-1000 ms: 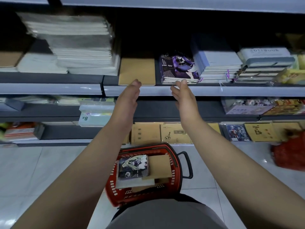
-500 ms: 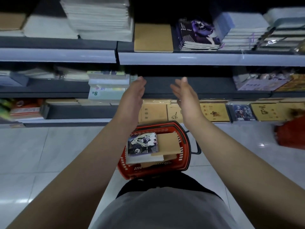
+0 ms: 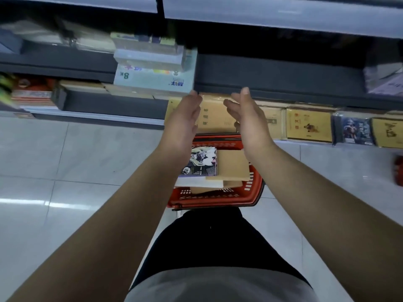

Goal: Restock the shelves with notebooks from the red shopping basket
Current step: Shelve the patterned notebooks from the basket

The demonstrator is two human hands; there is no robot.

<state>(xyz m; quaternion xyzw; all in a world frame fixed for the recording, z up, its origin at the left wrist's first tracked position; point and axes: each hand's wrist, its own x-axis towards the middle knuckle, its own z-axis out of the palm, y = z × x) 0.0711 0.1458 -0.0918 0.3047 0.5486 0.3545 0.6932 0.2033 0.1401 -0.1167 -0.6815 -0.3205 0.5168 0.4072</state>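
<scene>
Hands hover palm to palm above the basket (image 3: 250,197): the left hand (image 3: 184,125) and right hand (image 3: 250,123) both have fingers straight and spread, a gap between them, holding nothing. Notebooks (image 3: 233,166) lie stacked in the basket on the floor (image 3: 65,171), just before the bottom shelf (image 3: 98,115).

Pale glossy floor tiles (image 3: 65,171) meet a second red object (image 3: 399,171) at the right edge — blurred, cut off.
</scene>
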